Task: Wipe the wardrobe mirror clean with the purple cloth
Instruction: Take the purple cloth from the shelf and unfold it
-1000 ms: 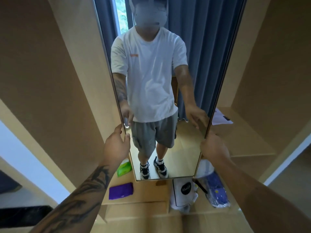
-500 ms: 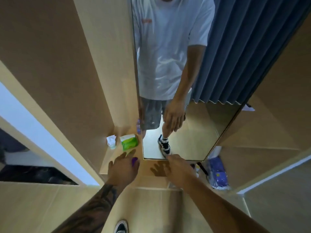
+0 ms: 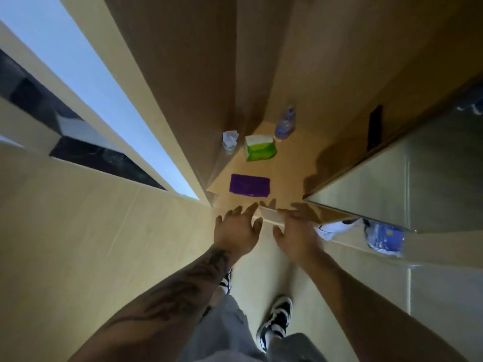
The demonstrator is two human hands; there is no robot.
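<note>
**Both hands reaching low for the cloth**

The fingers of the left hand (image 3: 236, 228) are spread wide and straight, tips aimed at the front edge of the wardrobe shelf (image 3: 290, 176), and they hold nothing. The right hand (image 3: 296, 235) is likewise empty, its fingers loose and splayed over the pale front lip of the same shelf; whether they touch the lip I cannot tell. Both arms stretch down and forward, which fits a person bending to pick something off a low surface.

The purple cloth (image 3: 249, 186) lies flat and folded near the shelf's front edge, just beyond the left fingertips and not yet touched. It is probably the goal of the reach, the left hand being nearer.

Further back on the shelf stand a green tissue pack (image 3: 260, 151), a small crumpled white item (image 3: 230, 141) by the left rear corner, and a water bottle (image 3: 285, 124) behind the pack. The mirror (image 3: 392, 184) rises at the shelf's right edge, its glass unwiped so far as I judge, since the cloth is not in hand.
</note>
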